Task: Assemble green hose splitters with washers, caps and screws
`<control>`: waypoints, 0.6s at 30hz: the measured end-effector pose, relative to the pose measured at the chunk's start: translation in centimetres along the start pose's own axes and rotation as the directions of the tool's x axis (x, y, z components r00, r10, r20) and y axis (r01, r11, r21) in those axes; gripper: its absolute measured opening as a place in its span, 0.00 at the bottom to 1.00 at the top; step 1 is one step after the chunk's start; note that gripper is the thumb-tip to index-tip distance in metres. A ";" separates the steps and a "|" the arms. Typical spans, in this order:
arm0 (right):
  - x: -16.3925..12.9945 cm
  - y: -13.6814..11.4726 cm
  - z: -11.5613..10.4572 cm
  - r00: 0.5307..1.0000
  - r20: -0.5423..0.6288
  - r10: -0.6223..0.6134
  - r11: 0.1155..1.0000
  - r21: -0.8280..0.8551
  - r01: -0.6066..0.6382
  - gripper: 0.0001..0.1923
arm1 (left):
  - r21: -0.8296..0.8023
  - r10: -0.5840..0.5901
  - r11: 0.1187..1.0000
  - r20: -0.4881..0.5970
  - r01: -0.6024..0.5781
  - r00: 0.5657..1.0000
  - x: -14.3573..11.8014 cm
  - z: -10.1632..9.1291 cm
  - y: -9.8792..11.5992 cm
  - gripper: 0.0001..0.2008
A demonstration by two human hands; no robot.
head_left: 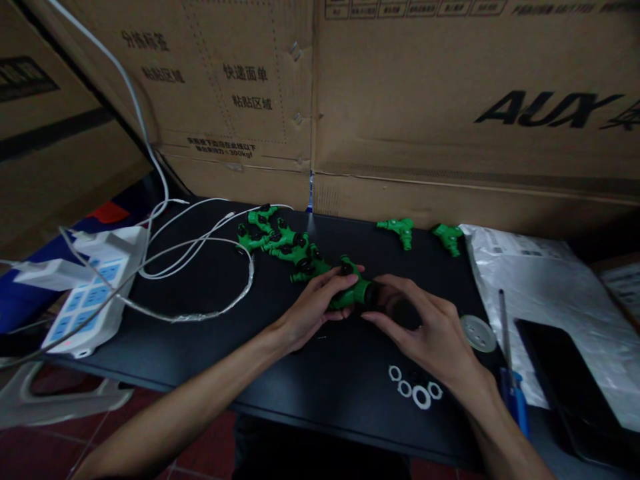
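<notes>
Both hands on a green fitting

Centrally on the black tabletop [200, 347], the left hand [313, 310] grips a green plastic hose fitting with a black end [353, 292]. The right hand [425, 330] curls its fingertips at that black end. White plastic rings [415, 390] lie near the front edge.

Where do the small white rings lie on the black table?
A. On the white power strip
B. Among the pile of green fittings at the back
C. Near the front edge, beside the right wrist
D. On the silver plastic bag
C: the white rings lie on the black table near its front edge, beside the right hand at the wrist.
</notes>
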State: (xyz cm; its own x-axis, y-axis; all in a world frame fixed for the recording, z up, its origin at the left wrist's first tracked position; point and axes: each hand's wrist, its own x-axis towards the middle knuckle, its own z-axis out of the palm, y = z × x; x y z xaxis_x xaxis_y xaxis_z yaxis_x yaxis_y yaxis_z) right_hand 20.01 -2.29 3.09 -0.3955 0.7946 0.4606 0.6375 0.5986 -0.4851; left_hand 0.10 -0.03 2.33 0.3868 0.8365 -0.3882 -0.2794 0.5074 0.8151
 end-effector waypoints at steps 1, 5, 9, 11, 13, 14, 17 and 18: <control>0.0 0.0 0.0 1.000 0.004 -0.021 1.000 0.017 0.021 0.21 | -0.010 0.001 1.000 -0.007 -0.001 1.000 0.0 0.0 0.0 0.21; -0.2 0.3 0.1 0.999 0.036 -0.039 0.995 0.093 0.036 0.19 | -0.015 -0.001 1.000 -0.009 0.001 1.000 -0.1 0.0 0.1 0.21; -0.5 0.4 0.5 1.000 0.010 -0.008 0.999 0.049 0.007 0.18 | -0.003 -0.008 1.000 0.016 0.008 1.000 0.0 -0.1 0.1 0.21; -0.4 0.4 0.6 1.000 -0.004 -0.003 1.000 0.015 0.003 0.16 | 0.003 -0.007 1.000 0.023 0.007 1.000 0.1 -0.2 0.1 0.22; -0.2 0.4 0.2 1.000 0.006 -0.011 1.000 -0.004 0.011 0.17 | 0.006 -0.002 1.000 0.040 0.002 0.999 0.2 -0.3 -0.1 0.20; -0.1 0.3 -0.1 1.000 0.021 -0.008 1.000 -0.007 0.008 0.17 | 0.004 0.004 1.000 0.050 -0.004 0.999 0.3 -0.3 -0.2 0.18; 0.0 0.3 -1.7 0.990 0.122 0.072 0.997 0.006 -0.073 0.15 | 0.012 0.039 0.999 0.086 -0.040 0.996 0.5 -0.2 -0.4 0.17; -0.3 0.3 -2.3 0.980 0.168 0.108 0.994 0.003 -0.110 0.13 | 0.017 0.053 0.998 0.095 -0.055 0.994 0.5 -0.2 -0.4 0.17</control>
State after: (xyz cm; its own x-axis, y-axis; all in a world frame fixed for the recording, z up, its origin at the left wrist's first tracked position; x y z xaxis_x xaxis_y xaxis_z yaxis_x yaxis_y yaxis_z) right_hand 21.85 -2.53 4.52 -0.4296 0.8605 0.2739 0.6751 0.5075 -0.5355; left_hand 0.25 0.20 1.70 0.4530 0.8388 -0.3019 -0.2851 0.4571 0.8425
